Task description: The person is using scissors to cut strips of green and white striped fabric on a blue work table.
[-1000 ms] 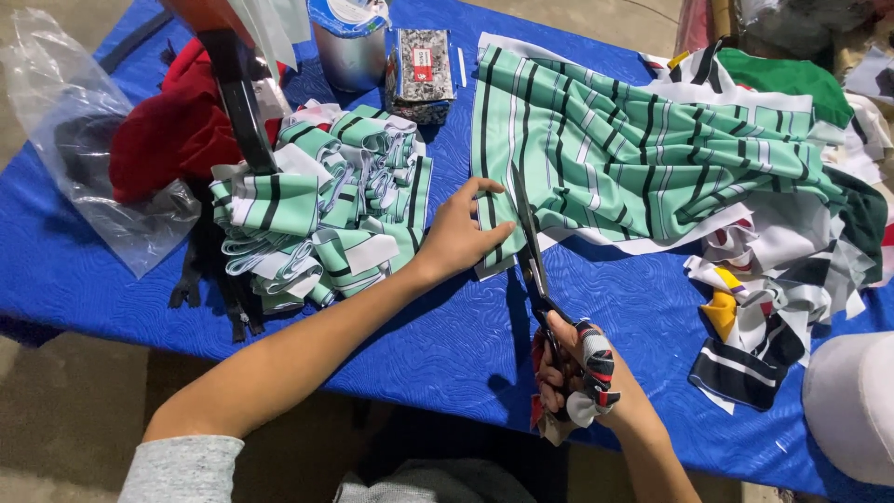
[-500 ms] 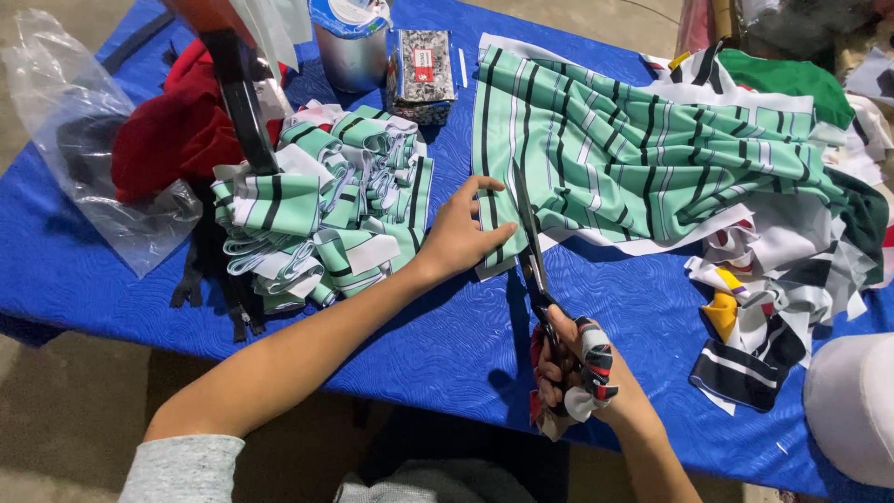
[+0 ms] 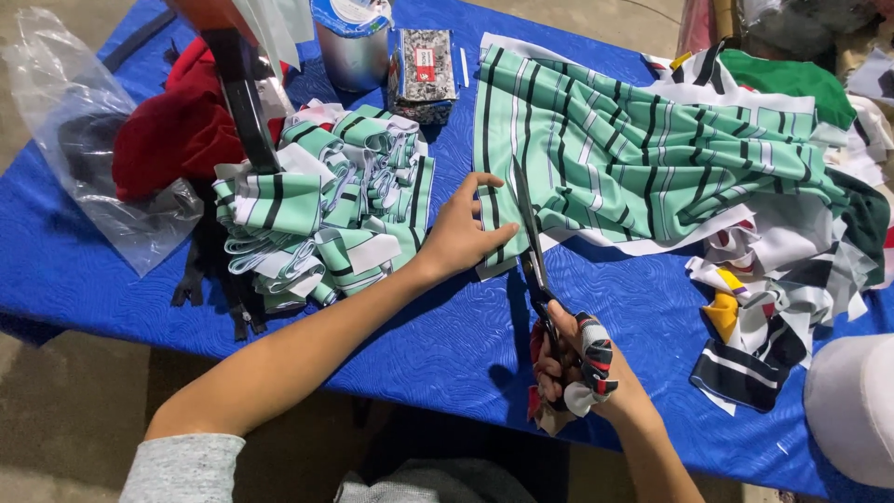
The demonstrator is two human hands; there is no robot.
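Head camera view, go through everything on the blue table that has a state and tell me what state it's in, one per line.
Striped green fabric: spread flat, partly cut along its left edge.
Scissors: blades in the fabric, gripped by the right hand.
Left hand: pressing the fabric edge down.
Pile of cut strips: heaped loosely.
Plastic bag: crumpled, lying open.
Metal can: upright.

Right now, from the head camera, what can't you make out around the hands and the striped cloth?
- Scissors handles: wrapped in cloth and covered by the right hand.
- Cut line under the blades: hidden by the blades and the left hand on the green striped fabric.
- Metal can: top cut off by the frame's upper edge.
- White cap: cut off at the right edge.
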